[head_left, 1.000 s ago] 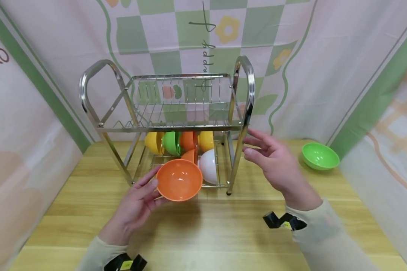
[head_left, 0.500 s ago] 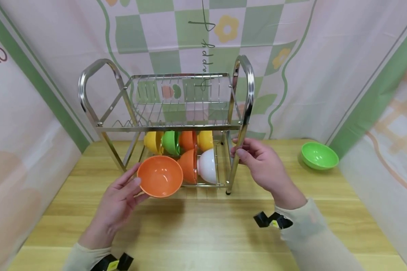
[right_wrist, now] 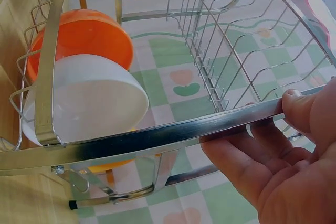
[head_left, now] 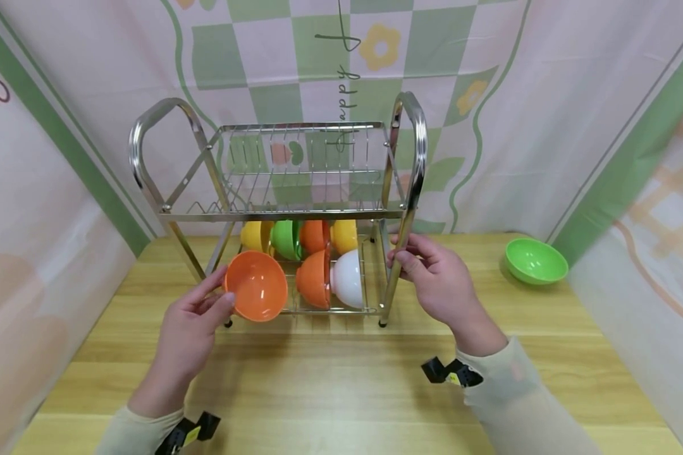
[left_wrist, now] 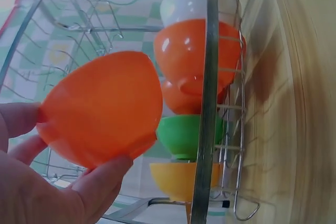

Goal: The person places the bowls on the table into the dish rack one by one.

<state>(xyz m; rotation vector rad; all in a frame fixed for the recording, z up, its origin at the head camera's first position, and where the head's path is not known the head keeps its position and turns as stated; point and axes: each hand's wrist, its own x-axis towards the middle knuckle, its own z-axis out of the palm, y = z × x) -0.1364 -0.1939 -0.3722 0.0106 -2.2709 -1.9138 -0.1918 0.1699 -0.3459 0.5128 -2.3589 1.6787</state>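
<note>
My left hand [head_left: 188,332] pinches an orange bowl [head_left: 257,287] by its left edge, its inside facing the head camera, in front of the rack's lower shelf. In the left wrist view that bowl [left_wrist: 107,111] shows thumb and fingers at its rim. My right hand [head_left: 441,287] grips the right front post of the metal dish rack [head_left: 284,216]; the right wrist view shows thumb and fingers around the post [right_wrist: 231,121]. On the lower shelf, another orange bowl [head_left: 314,279] and a white bowl [head_left: 348,279] stand on edge in front.
Behind them on the lower shelf stand a yellow bowl [head_left: 256,236], a green bowl [head_left: 286,240], a darker orange bowl [head_left: 315,236] and a second yellow bowl [head_left: 344,236]. A green bowl [head_left: 537,261] sits on the wooden table [head_left: 341,392] at the right. Patterned cloth hangs behind.
The left hand has carried the orange bowl leftward and slightly up, turning it a little. The right hand has moved left from beside the rack and taken hold of its post.
</note>
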